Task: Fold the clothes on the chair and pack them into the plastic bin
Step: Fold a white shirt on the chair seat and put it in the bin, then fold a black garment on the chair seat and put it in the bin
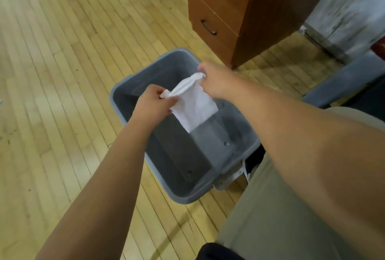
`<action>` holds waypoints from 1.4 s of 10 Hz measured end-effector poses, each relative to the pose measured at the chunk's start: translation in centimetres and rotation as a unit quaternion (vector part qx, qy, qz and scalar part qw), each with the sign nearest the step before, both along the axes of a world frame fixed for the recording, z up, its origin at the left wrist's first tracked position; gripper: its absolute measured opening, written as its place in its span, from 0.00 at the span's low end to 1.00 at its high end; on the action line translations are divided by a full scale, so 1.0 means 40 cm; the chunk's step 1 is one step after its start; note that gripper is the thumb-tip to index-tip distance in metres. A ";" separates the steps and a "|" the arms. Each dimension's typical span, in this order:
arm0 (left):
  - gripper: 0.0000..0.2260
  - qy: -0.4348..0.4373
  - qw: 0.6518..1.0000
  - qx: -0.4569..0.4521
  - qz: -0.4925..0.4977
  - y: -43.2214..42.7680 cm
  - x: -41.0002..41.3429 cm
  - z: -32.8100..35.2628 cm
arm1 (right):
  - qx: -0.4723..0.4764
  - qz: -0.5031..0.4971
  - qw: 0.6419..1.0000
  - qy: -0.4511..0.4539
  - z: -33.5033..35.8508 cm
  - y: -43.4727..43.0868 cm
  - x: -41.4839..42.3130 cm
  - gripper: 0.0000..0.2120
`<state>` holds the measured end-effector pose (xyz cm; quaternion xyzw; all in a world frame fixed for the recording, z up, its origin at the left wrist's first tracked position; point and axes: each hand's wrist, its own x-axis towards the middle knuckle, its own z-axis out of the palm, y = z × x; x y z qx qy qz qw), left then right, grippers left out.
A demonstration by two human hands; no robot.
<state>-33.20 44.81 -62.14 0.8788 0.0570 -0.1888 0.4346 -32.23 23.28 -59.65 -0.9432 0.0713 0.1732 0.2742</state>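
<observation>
Garment: small white fabric piece (195,107); the top edge is bunched into a roll and the lower part hangs flat. It is held in the air over the far half of the bin opening. No contact with the bin can be made out.
Left hand (153,103): fingers are curled; the near-left end of the bunched edge is pinched.
Right hand (212,81): fingers are curled; the far-right end of the same edge is gripped.
Hand spacing: hands are set apart, with the bunched edge stretched between them; both forearms are extended over the bin.
Bin: grey rectangular plastic bin (179,151), open-topped, placed on the floor at an angle to the boards.
Floor: light wooden strip floor (62,61).
Cabinet: brown wooden drawer unit (250,19); two dark handles are seen on its front. It is stood on the floor near the bin's far corner, not touching it.
Trousers: beige fabric (281,207) is seen at lower right, beside the bin's near-right wall.
Unidentified: dark item (218,251) at the bottom edge and grey-blue object (343,80) at the right; neither can be identified.
</observation>
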 end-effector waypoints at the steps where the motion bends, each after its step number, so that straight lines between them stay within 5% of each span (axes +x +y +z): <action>1: 0.28 -0.025 0.997 0.039 0.069 -0.008 0.042 -0.026 | 0.020 -0.029 0.999 -0.033 -0.023 0.000 0.028 0.25; 3: 0.18 0.074 0.991 0.112 -0.017 -0.046 0.012 -0.137 | -0.119 0.126 0.977 0.121 -0.058 -0.007 -0.008 0.18; 5: 0.14 0.144 0.982 0.068 -0.103 -0.136 -0.108 -0.193 | -0.104 0.100 0.971 0.191 -0.028 -0.057 -0.045 0.15; 6: 0.14 0.165 0.974 0.033 -0.149 -0.171 -0.150 -0.211 | 0.007 -0.049 0.989 0.138 0.007 -0.089 -0.110 0.15; 9: 0.16 0.212 0.913 0.050 -0.345 -0.242 -0.317 -0.213 | -0.058 0.014 0.944 0.325 -0.042 -0.178 -0.307 0.19; 11: 0.16 0.205 0.941 0.016 -0.269 -0.257 -0.372 -0.219 | -0.050 -0.014 0.945 0.322 -0.031 -0.231 -0.370 0.17; 14: 0.13 0.268 0.915 0.059 -0.295 -0.318 -0.404 -0.187 | -0.002 -0.030 0.945 0.325 0.012 -0.290 -0.440 0.16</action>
